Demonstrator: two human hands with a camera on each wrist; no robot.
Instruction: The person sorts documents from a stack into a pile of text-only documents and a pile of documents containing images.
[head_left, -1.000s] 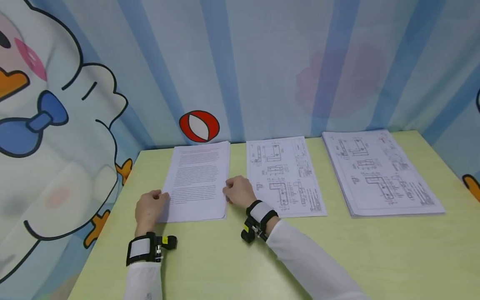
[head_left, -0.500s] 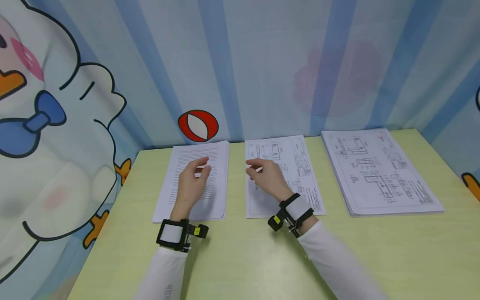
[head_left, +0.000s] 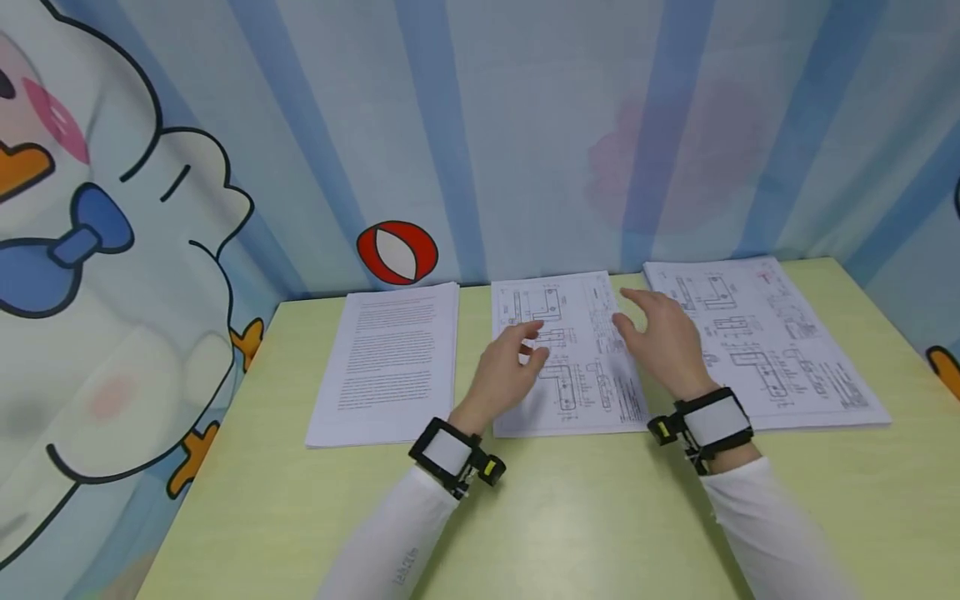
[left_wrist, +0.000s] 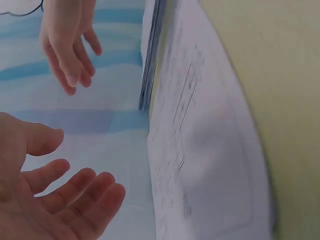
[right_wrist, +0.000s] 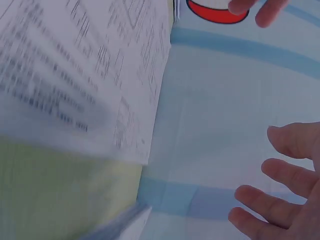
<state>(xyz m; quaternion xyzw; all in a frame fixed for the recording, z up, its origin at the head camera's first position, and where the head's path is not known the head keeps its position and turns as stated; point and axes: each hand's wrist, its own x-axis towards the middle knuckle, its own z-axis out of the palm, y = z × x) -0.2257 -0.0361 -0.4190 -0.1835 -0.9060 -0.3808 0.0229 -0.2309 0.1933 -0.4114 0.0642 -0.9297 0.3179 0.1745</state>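
Observation:
My left hand hovers over the lower left of the middle sheet of technical drawings, fingers loosely bent and holding nothing. To its right my right hand is held above the gap between that sheet and the thick stack of drawings, with thumb and fingers spread. In the left wrist view, the left fingers are apart from the paper, and the other hand shows above them. The right wrist view likewise has the right fingers free of the paper.
On the left of the pale green table lies a stack of text pages, squared up. A blue striped curtain with cartoon prints hangs right behind the table's back edge.
Both hands have left the side edges of the text stack, lifted and moved right. The left is now over the middle drawings, the right beside the thick stack. The papers lie as before.

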